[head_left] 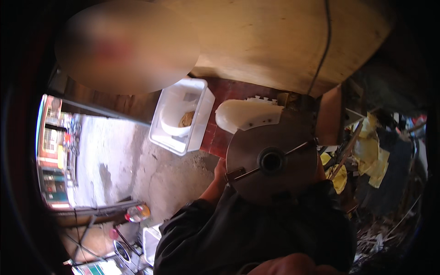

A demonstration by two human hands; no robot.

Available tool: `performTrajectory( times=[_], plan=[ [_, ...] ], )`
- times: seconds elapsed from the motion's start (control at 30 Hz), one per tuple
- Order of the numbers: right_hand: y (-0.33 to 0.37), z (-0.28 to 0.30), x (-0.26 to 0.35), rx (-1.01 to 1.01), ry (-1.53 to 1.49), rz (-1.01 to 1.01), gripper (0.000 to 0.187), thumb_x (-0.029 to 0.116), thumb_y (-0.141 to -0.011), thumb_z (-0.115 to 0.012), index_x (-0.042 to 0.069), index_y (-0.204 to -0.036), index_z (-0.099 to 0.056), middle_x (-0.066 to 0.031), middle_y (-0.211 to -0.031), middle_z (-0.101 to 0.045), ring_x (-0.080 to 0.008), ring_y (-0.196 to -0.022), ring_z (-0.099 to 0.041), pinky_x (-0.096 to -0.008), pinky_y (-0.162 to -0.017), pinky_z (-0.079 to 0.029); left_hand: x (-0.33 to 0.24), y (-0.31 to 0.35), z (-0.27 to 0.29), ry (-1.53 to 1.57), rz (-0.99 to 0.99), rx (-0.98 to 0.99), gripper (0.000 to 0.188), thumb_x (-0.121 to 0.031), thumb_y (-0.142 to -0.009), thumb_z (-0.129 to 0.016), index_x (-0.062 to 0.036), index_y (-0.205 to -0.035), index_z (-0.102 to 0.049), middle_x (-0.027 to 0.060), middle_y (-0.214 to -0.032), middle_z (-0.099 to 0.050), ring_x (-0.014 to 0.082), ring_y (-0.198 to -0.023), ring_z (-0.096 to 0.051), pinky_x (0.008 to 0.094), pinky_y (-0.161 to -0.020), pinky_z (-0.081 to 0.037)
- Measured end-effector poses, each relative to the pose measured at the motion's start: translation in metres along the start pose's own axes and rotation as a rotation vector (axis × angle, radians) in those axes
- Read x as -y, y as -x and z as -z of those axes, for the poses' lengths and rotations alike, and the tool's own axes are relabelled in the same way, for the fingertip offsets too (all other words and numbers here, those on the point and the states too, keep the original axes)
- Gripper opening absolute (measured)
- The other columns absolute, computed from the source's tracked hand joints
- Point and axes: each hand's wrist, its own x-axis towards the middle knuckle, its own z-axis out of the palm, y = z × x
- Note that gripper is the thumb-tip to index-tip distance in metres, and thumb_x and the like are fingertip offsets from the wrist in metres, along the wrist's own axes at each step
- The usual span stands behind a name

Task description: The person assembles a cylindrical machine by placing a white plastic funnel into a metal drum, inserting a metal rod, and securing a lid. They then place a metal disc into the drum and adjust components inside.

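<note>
I hold a heavy round grey metal disc (271,160) with a central hole and radial slots, lifted in front of my dark jacket. My left hand (220,173) grips its left rim, with the bare wrist coming out of the dark sleeve. Only a sliver of my right hand (320,170) shows, pressed against the right rim; its fingers are hidden behind the disc. A white moulded plastic part (247,114) with a toothed edge lies just beyond the disc's top.
A white plastic tub (201,120) holding a white bag and something brown stands on red brick paving (229,94). Beyond lies a pale wooden board (275,41) with a black cable. Yellow rags (373,151) and clutter sit right. Another person's blurred head is upper left.
</note>
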Motion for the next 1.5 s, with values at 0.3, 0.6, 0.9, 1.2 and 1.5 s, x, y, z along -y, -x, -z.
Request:
performTrajectory(
  times=[0.3, 0.6, 0.9, 1.2, 1.5],
  plan=[
    [0.084, -0.002, -0.004, -0.015, 0.055, -0.137, 0.032, 0.027, -0.084, -0.059, 0.003, -0.103, -0.061, -0.0147, -0.083, -0.063, -0.0294, -0.075, -0.06, -0.0405, -0.071, -0.048, 0.028, -0.031, 0.016, 0.755, 0.338, 0.106, 0.049, -0.049, -0.093, -0.042, -0.0082, -0.119, -0.052, 0.009, -0.11, -0.059, 0.0236, -0.099, -0.056, 0.0404, -0.082, -0.047],
    [0.16, -0.08, 0.07, -0.009, 0.103, -0.513, 0.028, 0.025, -0.085, -0.058, 0.003, -0.102, -0.061, -0.0135, -0.082, -0.063, -0.0272, -0.073, -0.059, -0.0388, -0.071, -0.048, -0.074, -0.185, 0.3, -0.15, 0.433, -1.19, 0.096, -0.051, -0.063, -0.077, -0.001, -0.134, -0.035, 0.0238, -0.127, -0.041, 0.0407, -0.114, -0.047, 0.0475, -0.095, -0.039],
    [0.092, -0.247, 0.263, 0.246, -0.111, -0.154, 0.025, 0.022, -0.086, -0.058, 0.003, -0.102, -0.06, -0.0122, -0.08, -0.063, -0.0249, -0.071, -0.059, -0.037, -0.07, -0.048, -0.117, -0.239, 0.436, 0.015, 0.542, -1.083, 0.081, -0.017, -0.065, -0.069, -0.0041, -0.126, -0.018, 0.0205, -0.122, -0.038, 0.033, -0.111, -0.044, 0.0533, -0.086, -0.042],
    [-0.199, -0.231, 0.696, -0.083, -0.536, 0.462, 0.034, 0.014, -0.077, -0.068, 0.003, -0.107, -0.056, -0.0166, -0.118, -0.05, -0.0315, -0.1, -0.056, -0.0388, -0.079, -0.049, -0.169, -0.136, 0.468, 0.265, 0.468, -0.751, 0.056, -0.007, -0.07, -0.057, -0.009, -0.117, -0.026, 0.0152, -0.101, -0.041, 0.0305, -0.086, -0.051, 0.049, -0.073, -0.051],
    [-0.272, -0.198, 0.789, -0.214, -0.386, 0.256, 0.026, 0.031, -0.081, -0.061, 0.005, -0.084, -0.062, -0.0127, -0.072, -0.062, -0.0275, -0.073, -0.062, -0.0365, -0.066, -0.047, -0.189, -0.126, 0.479, 0.312, 0.437, -0.614, 0.074, -0.015, -0.069, -0.063, -0.008, -0.128, -0.019, 0.0161, -0.111, -0.042, 0.0306, -0.094, -0.049, 0.05, -0.074, -0.049]
  ],
)
